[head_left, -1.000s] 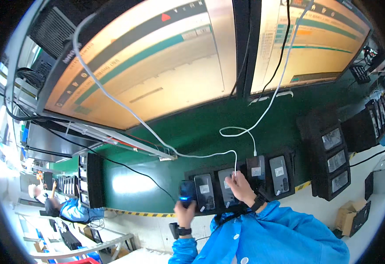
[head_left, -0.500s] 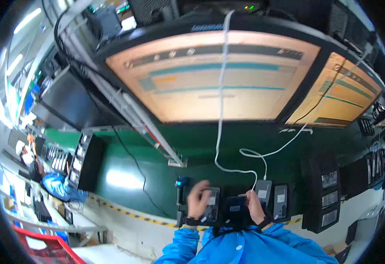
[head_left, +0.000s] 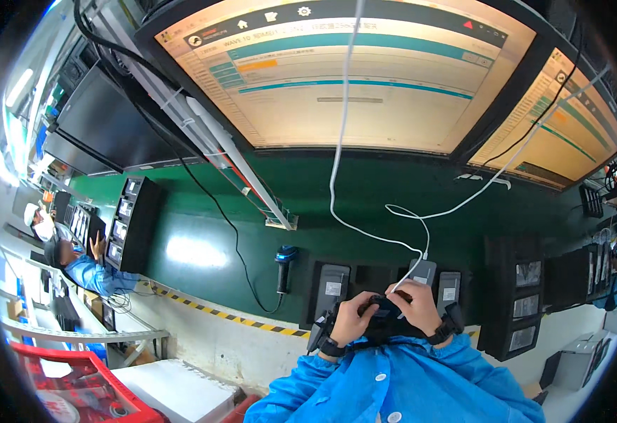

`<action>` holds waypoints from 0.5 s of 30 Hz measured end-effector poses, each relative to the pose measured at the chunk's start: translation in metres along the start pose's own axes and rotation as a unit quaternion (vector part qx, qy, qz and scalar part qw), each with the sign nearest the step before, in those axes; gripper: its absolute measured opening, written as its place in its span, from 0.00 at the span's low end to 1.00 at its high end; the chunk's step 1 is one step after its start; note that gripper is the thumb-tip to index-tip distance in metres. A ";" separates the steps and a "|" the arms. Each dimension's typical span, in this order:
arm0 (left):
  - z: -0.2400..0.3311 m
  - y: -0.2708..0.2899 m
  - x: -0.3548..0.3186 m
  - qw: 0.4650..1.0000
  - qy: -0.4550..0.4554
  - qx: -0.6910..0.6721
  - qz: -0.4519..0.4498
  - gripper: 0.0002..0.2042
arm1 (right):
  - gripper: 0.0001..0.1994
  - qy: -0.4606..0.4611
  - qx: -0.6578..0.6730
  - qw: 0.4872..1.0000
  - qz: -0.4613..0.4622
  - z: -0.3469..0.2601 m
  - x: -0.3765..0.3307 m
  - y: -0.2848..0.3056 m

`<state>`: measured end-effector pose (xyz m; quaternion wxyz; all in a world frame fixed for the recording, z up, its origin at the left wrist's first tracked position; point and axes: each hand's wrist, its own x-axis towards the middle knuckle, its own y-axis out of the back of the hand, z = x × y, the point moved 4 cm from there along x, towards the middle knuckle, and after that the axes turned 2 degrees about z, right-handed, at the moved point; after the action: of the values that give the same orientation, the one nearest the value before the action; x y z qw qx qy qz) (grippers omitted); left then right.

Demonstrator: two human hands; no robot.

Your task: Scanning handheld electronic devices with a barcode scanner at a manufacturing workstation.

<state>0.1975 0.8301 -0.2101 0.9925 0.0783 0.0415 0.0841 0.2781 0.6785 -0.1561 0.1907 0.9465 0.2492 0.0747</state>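
Observation:
Close to my body, both hands are closed around a dark phone (head_left: 384, 309). My left hand (head_left: 351, 319) grips its left side, fingers bent over the upper edge. My right hand (head_left: 418, 309) pinches the end of a white cable (head_left: 346, 204) against the phone's upper edge; whether the plug is inside cannot be made out. Behind the hands is a black tray (head_left: 368, 273). It holds a grey phone (head_left: 332, 287) left of my hands and two on the right: one grey phone (head_left: 425, 272) with a second white cable (head_left: 429, 236) at its top, and another (head_left: 448, 289) beside it.
A handheld scanner (head_left: 284, 271) lies on the green bench (head_left: 195, 225) to the left, its black cord trailing. Two monitors (head_left: 350, 106) stand behind. Black trays (head_left: 516, 299) with devices sit at right, another (head_left: 133, 225) at far left near a co-worker (head_left: 93, 271). A metal post (head_left: 245, 169) rises left.
My left hand has come right, from above the left phone onto the dark phone. My right hand has moved slightly up with the cable. The head view has tilted downward.

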 end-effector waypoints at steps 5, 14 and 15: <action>-0.002 -0.001 0.005 1.000 -0.009 -0.012 -0.016 0.11 | 0.06 0.008 0.025 0.997 0.072 0.006 -0.011 -0.006; 0.000 -0.003 0.048 0.976 -0.084 0.134 0.147 0.19 | 0.14 -0.125 0.135 0.959 0.215 0.078 -0.063 0.053; 0.023 0.000 0.040 0.950 -0.128 0.248 0.142 0.19 | 0.13 -0.144 0.145 0.956 0.209 0.073 -0.073 0.066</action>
<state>0.2395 0.8333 -0.1902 0.9164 0.3373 -0.0781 0.2008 0.2618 0.5651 -0.2002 0.0657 0.9957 0.0243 -0.0609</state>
